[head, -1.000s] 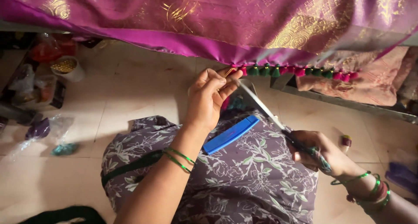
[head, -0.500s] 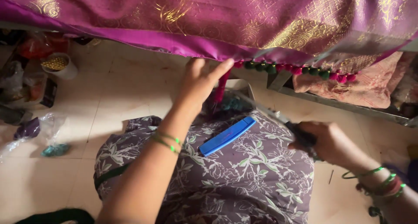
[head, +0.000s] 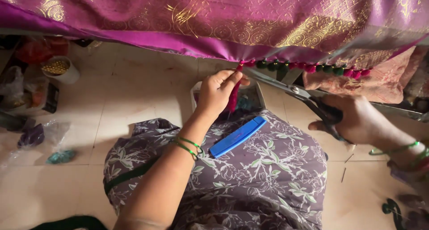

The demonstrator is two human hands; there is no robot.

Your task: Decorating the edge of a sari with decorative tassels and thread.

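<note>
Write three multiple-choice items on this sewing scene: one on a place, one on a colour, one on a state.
1. Where does the flat blue plastic comb lie?
A. on the lap's grey floral cloth
B. on the floor tiles
C. in the white cup

2. What colours are the small tassels along the purple silk cloth's edge?
A. yellow and white
B. pink and green
C. blue and black

3. How does the right hand stand?
A. empty
B. on the comb
C. gripping metal scissors

Key: 1 A, it rests on the lap; 2 B, the tassels alternate; 3 C, fingers are through the handles, while the left hand pinches pink thread.
</note>
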